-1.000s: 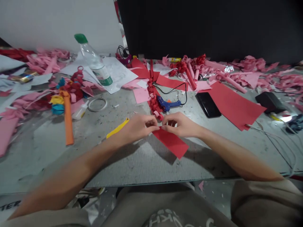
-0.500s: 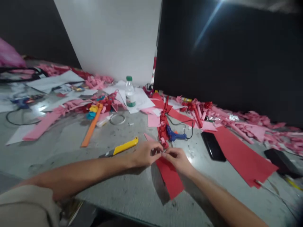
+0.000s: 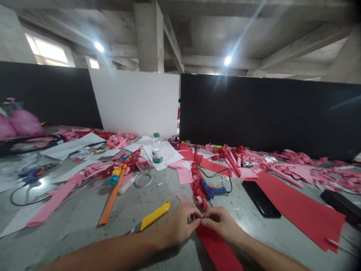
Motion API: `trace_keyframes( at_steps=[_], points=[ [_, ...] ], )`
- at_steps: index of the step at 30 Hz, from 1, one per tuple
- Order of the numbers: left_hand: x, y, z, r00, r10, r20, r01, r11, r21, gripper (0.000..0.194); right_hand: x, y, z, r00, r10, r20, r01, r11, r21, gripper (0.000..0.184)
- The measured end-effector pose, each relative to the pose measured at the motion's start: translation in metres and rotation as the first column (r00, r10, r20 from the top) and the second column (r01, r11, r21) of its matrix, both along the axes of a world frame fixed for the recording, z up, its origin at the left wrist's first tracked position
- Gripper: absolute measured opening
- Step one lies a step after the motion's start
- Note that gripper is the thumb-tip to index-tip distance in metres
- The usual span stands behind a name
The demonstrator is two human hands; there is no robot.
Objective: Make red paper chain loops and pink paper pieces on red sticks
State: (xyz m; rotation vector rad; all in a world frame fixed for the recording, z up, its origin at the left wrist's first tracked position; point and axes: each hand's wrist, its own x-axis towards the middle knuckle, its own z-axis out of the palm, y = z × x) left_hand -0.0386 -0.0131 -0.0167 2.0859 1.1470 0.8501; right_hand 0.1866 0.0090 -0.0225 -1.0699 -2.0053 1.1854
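- Pinching is done by the left hand and the right hand, on the far end of a red paper strip.
- The strip is held near, in the middle, over the grey table.
- A blue glue gun is laid just past the hands.
- A yellow cutter is seen left, a black phone right.

Around you a craft workshop, concrete pillar and bare ceiling above, black board and white board beyond your worktable, blue glue gun, yellow cutter, pink paper scraps spread before you
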Motion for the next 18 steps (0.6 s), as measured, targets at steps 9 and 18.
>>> trace_keyframes(
  at_steps=[9, 18],
  points=[
    [-0.003, -0.005, -0.013, 0.999, -0.027, -0.045, 0.029, 0.999, 0.026, 0.02, 0.003, -0.004, 0.0, 0.999, 0.028, 0.024, -0.028, 0.999, -0.023, 0.05],
    [-0.016, 0.024, -0.064, 0.99, -0.061, -0.126, 0.1, 0.94, 0.326, 0.017, -0.001, -0.005, -0.005, 0.999, 0.003, 0.033, 0.0, 0.997, -0.077, 0.026]
  ],
)
